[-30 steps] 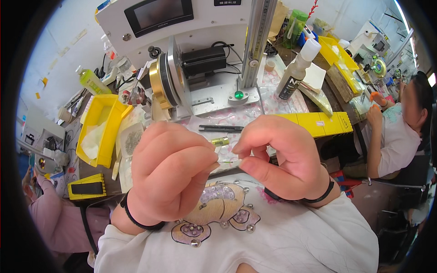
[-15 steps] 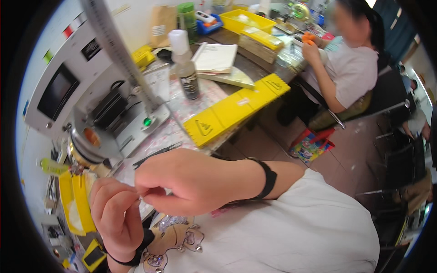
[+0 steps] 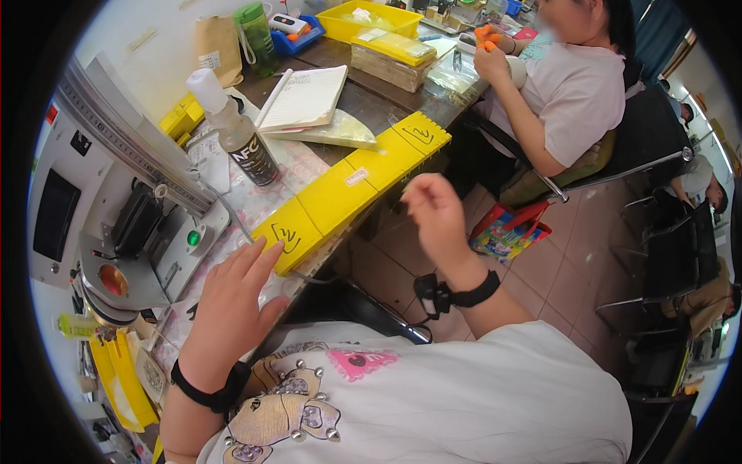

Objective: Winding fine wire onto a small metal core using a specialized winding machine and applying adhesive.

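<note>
My left hand [image 3: 236,301] is open, its fingers stretched out and slightly apart, at the near left end of a long yellow block [image 3: 352,189]. Whether the fingertips touch it I cannot tell. To the right of that block my right hand [image 3: 439,220] hovers over the floor side of the table edge, fingers loosely bent, nothing visible in them. Dark bands circle both wrists; a small black device [image 3: 431,296] hangs at the right one. Beyond the block stand a dark-labelled bottle with a white cap [image 3: 246,151] and an open notebook [image 3: 305,97].
A grey machine with a ruled column [image 3: 127,127] and a green button [image 3: 193,238] fills the left. Yellow trays [image 3: 120,379] lie below it. A co-worker [image 3: 560,116] sits at the far right, holding something orange [image 3: 487,35]. A colourful bag [image 3: 510,230] stands on the tiled floor.
My hands were together with fingertips pinched; they have separated, the right one swinging away to the right and the left one opening toward the yellow block. The whole view has shifted too.
</note>
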The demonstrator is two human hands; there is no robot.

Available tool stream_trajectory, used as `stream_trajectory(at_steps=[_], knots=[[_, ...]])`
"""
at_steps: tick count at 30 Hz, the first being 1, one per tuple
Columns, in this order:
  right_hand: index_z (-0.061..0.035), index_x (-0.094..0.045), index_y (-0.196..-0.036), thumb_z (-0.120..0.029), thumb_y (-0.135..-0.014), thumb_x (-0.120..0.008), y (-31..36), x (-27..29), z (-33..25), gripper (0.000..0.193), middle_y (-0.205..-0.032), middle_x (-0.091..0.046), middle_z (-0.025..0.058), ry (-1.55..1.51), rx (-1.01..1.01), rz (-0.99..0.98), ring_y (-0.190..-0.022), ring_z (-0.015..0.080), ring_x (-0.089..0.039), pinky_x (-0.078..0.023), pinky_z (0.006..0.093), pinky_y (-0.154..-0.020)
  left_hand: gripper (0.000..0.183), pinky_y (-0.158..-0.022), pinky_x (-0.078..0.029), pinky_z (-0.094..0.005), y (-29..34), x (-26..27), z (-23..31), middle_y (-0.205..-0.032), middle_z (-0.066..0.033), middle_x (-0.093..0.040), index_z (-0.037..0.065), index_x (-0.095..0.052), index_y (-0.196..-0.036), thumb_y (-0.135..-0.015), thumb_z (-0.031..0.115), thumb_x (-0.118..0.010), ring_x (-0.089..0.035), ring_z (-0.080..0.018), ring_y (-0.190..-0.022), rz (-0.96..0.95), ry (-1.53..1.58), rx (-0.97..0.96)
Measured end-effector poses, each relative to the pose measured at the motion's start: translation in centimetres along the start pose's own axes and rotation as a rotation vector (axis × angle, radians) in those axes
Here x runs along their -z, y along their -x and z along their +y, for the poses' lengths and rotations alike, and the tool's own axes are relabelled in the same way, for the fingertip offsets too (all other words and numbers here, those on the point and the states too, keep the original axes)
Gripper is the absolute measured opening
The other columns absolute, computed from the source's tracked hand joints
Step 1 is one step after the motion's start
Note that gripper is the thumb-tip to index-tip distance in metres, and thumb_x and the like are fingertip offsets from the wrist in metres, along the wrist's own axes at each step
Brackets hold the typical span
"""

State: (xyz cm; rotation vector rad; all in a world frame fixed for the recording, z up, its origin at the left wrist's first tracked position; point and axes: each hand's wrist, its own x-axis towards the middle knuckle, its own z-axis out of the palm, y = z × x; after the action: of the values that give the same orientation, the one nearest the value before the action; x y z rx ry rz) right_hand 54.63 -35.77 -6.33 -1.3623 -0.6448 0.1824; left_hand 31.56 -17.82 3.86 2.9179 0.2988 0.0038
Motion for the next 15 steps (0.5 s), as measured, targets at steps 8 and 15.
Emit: stream_trajectory(at_steps=[8, 15], knots=[[-0.0058, -0.055, -0.096, -0.007, -0.095, -0.055, -0.1, 2.2, 6.1, 0.001, -0.074, -0.053, -0.0014, -0.174, -0.135, -0.009, -0.063, 0.004, -0.048, -0.038, 0.0185, -0.058, 0.075, -0.11, -0.03, -0.0479, -2.3, -3.4, -0.3, -0.148, -0.0219, -0.035, 0.011, -0.041, -0.142, -0.077, 0.023, -0.075, -0.034, -0.0407, -0.136, -0.066, -0.19, 0.121], [-0.0015, -0.057, -0.093, -0.008, -0.092, -0.059, 1.4, -0.9, 6.2, 0.007, -0.074, -0.057, 0.0087, 0.111, -0.015, -0.091, -0.065, 0.0149, -0.055, -0.044, 0.026, -0.06, 0.069, -0.106, -0.035, -0.0479, -3.3, -4.4, -0.4, -0.142, -0.0254, -0.04, 0.017, -0.047, -0.14, -0.077, 0.025, -0.074, -0.042, -0.0417, -0.127, 0.024, -0.151, 0.152]])
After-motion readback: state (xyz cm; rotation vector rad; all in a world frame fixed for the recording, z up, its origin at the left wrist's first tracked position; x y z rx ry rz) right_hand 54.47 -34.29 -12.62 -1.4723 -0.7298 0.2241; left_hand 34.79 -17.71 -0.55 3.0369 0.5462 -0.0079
